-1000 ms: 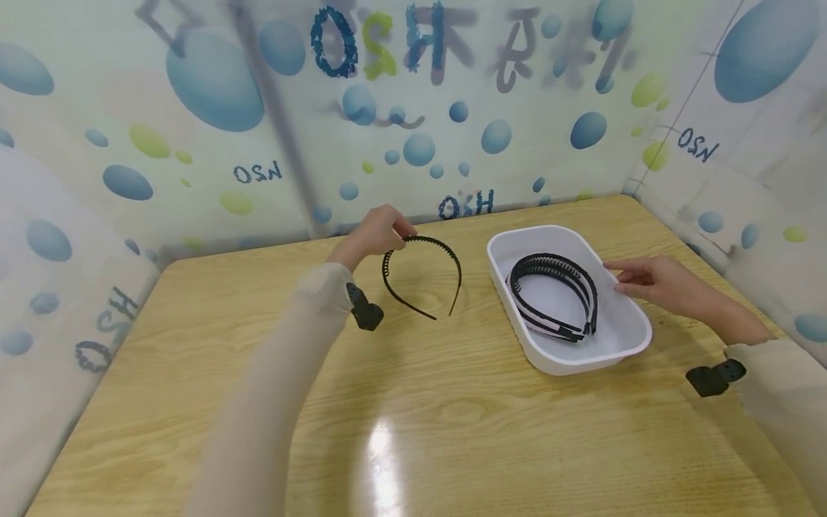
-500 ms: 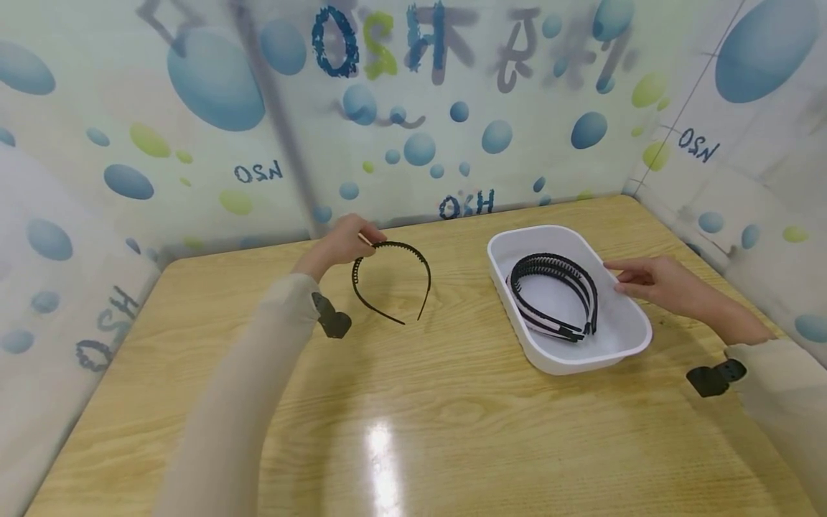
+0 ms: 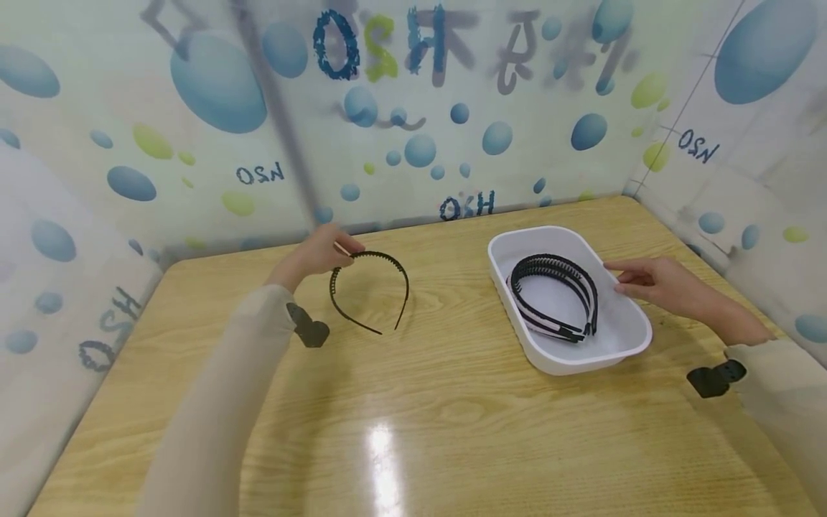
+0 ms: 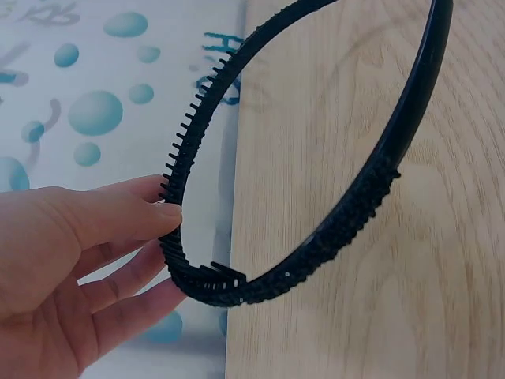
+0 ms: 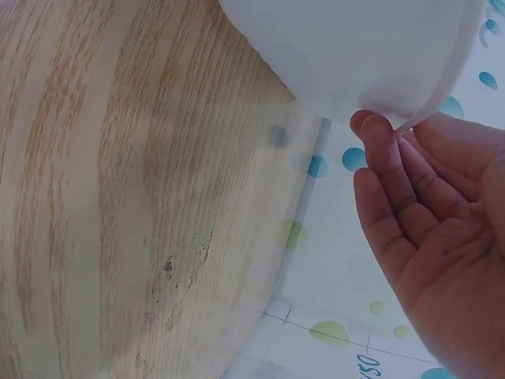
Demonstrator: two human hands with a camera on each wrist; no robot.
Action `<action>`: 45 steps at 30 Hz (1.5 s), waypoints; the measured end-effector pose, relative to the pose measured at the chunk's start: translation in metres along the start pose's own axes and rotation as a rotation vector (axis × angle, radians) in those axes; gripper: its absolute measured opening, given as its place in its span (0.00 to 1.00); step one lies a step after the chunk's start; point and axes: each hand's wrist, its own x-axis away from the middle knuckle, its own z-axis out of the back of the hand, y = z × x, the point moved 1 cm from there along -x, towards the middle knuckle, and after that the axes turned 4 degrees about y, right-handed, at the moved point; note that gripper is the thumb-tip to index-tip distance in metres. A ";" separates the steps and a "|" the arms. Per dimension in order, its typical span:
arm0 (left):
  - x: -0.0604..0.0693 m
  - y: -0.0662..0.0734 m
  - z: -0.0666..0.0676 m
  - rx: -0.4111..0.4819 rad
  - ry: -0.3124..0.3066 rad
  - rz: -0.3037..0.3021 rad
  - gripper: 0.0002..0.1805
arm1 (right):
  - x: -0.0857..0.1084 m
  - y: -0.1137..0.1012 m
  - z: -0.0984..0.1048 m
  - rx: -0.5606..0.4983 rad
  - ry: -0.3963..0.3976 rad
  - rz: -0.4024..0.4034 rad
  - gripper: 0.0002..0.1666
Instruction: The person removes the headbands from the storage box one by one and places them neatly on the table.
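Left of centre, my left hand (image 3: 316,251) has its grip pinched on one black headband (image 4: 319,251), over the surface (image 3: 452,409). Far right, my right hand (image 3: 665,283) clamps its grip on the white tub (image 3: 617,323) rim. I'd call it partway: this band's outside, not yet released; more headbands (image 3: 545,266) lie inside, right of centre.
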 end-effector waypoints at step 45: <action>0.080 -0.094 0.049 -0.020 -0.041 0.155 0.18 | 0.000 -0.002 -0.001 -0.011 0.018 0.014 0.23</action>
